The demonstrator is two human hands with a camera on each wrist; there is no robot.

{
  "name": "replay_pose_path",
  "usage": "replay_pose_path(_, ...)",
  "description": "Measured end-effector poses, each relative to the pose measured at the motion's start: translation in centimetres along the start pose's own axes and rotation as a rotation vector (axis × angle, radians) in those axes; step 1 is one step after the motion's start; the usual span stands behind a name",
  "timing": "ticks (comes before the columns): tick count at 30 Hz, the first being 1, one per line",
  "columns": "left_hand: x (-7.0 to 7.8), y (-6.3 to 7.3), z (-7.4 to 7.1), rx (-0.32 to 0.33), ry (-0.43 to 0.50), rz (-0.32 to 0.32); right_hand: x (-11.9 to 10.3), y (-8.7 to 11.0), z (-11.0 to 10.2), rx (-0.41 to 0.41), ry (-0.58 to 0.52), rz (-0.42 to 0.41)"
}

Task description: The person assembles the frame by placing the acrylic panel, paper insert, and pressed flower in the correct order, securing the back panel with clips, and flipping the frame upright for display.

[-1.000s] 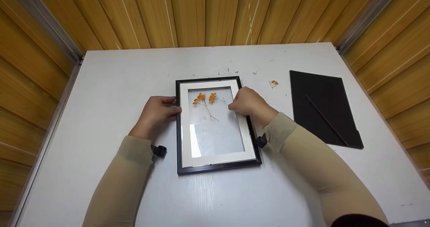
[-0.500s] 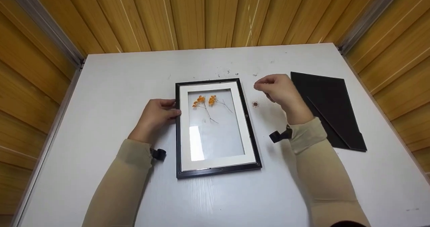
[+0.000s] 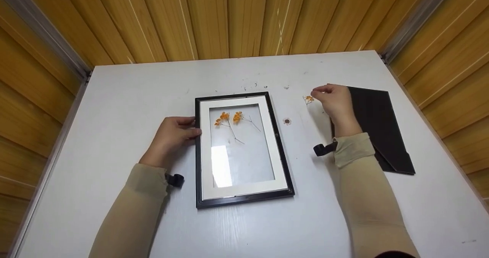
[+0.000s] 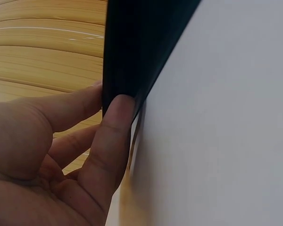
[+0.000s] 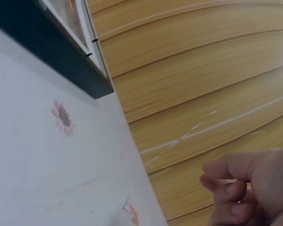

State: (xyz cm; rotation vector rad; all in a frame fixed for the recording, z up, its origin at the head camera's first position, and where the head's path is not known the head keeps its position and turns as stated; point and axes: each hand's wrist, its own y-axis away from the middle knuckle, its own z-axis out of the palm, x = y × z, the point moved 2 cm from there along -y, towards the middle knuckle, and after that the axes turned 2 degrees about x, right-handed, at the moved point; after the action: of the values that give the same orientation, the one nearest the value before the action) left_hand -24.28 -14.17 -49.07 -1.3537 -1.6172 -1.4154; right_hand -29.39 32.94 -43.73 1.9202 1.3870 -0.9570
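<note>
A black picture frame [image 3: 245,203] with a white mat lies on the white table. Inside its opening are two dried sprigs with orange blossoms, a left sprig [image 3: 224,116] and a right sprig [image 3: 238,117]. My left hand [image 3: 170,137] holds the frame's left side, thumb on the edge and fingers beside it; the left wrist view shows the thumb pressed on the black moulding [image 4: 127,61]. To the right, my right hand [image 3: 336,103] hovers with its fingertips close by a small orange sprig [image 3: 308,99] on the table. In the right wrist view its fingers are loosely bent around nothing.
A black backing board [image 3: 376,124] with a stand flap lies at the right, partly behind the right hand. Between frame and right arm is a small flat flower [image 3: 287,121] with pinkish petals. Wood-patterned walls [image 3: 244,19] surround the table's back and sides.
My right hand has left the right sprig inside the frame and moved right to the small orange sprig. The flat flower, covered before, now shows. My left hand stays on the frame.
</note>
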Motion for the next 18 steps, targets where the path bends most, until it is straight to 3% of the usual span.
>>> replay_pose_path(8,-0.2,0.1,0.1,-0.001,0.006,0.003,2.7,-1.2,1.6,-0.097,0.151,0.032)
replay_pose_path(18,-0.1,-0.1,-0.1,0.003,-0.018,0.015,3.1,-1.3,2.4,-0.154,0.24,0.017)
